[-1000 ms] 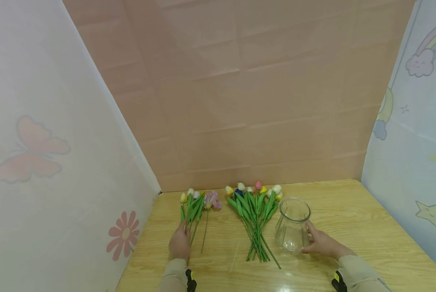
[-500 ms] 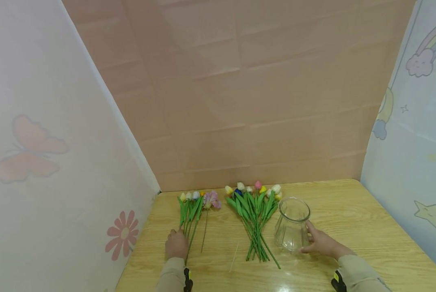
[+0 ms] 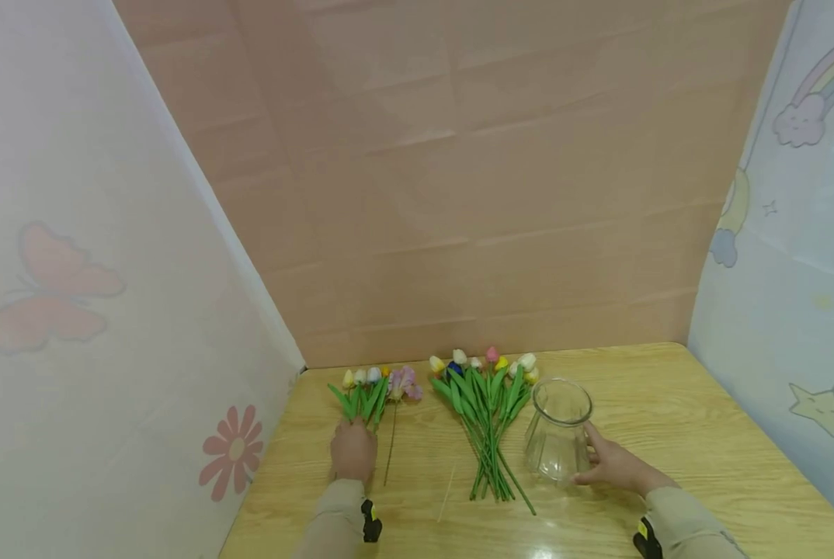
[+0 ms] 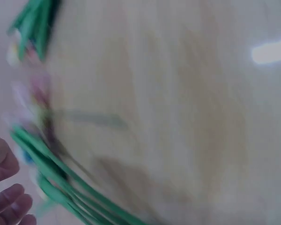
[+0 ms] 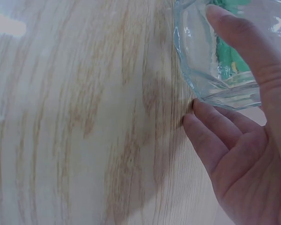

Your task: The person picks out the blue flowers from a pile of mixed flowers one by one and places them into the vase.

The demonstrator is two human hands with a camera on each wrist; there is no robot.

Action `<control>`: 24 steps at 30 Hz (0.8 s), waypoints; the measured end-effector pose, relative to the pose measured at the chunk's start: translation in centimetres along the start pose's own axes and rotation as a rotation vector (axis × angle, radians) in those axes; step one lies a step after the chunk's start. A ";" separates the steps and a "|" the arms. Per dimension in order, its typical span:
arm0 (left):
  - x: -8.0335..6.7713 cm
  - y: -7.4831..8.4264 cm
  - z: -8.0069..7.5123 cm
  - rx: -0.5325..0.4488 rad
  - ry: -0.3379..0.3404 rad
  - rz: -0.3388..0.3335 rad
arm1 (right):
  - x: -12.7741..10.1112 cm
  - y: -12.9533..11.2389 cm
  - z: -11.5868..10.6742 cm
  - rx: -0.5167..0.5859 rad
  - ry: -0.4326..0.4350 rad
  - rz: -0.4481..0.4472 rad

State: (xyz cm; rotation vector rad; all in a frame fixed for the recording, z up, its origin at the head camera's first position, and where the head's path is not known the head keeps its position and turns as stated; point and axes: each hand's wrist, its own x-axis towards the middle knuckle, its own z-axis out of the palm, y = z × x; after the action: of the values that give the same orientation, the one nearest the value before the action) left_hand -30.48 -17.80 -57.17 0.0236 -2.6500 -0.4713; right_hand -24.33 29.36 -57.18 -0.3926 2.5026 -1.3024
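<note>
The left hand (image 3: 352, 450) grips the small flower bunch (image 3: 363, 392) on the desk (image 3: 668, 435), left of the glass vase (image 3: 558, 431); the right hand (image 3: 616, 467) rests open-fingered against the vase.

Surface: my light wooden table (image 3: 668, 419), grain running left to right, with a glare patch at 6 o'clock.
At 11 o'clock: a small bunch of green-stemmed artificial tulips (image 3: 363, 390), a pale pink flower sprig (image 3: 404, 382) just beside it.
At 12 o'clock: a larger bunch of mixed-colour artificial tulips (image 3: 488, 411), stems fanning toward me.
At 1 o'clock: a clear ribbed glass vase (image 3: 558, 432), upright, just beside those stems.
At 6 o'clock: a thin pale stick (image 3: 448, 482).
</note>
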 end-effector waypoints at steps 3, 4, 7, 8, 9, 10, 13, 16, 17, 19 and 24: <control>0.9 3.1 -0.5 -0.044 0.059 0.074 | 0.0 0.2 -0.1 0.007 0.006 0.005; 1.1 4.1 -0.6 -0.046 0.067 0.107 | 0.0 0.2 -0.1 0.007 0.007 0.005; 1.2 7.3 -1.2 -0.089 0.081 0.188 | 0.0 0.5 -0.1 0.003 0.010 0.003; 1.1 8.3 -1.3 -0.101 0.083 0.217 | 0.0 0.5 -0.1 0.000 0.010 0.003; 0.9 9.3 -1.4 -0.111 0.087 0.244 | 0.0 0.5 -0.1 -0.001 0.010 0.002; 0.8 10.1 -1.5 -0.115 0.097 0.274 | 0.0 0.5 -0.1 -0.005 0.010 0.001; 0.0 12.4 -1.4 -0.119 0.103 0.352 | -0.1 0.3 -0.1 -0.012 0.007 -0.002; -1.1 14.0 -0.5 -0.109 0.048 0.405 | -0.1 0.1 -0.1 -0.018 0.006 -0.002; -1.5 14.4 0.0 -0.105 0.020 0.417 | -0.1 0.1 -0.1 -0.020 0.006 -0.003; -2.4 15.0 1.0 -0.093 -0.026 0.435 | -0.1 0.1 -0.1 -0.023 0.008 -0.003; -4.9 16.0 2.9 -0.088 -0.140 0.468 | 0.0 0.2 -0.1 -0.027 0.015 -0.012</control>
State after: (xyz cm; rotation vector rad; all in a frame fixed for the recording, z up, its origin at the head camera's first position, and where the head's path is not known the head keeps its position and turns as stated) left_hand -26.37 -1.33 -56.33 -0.6615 -2.6435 -0.4387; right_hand -24.39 29.51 -57.29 -0.4065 2.5358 -1.2822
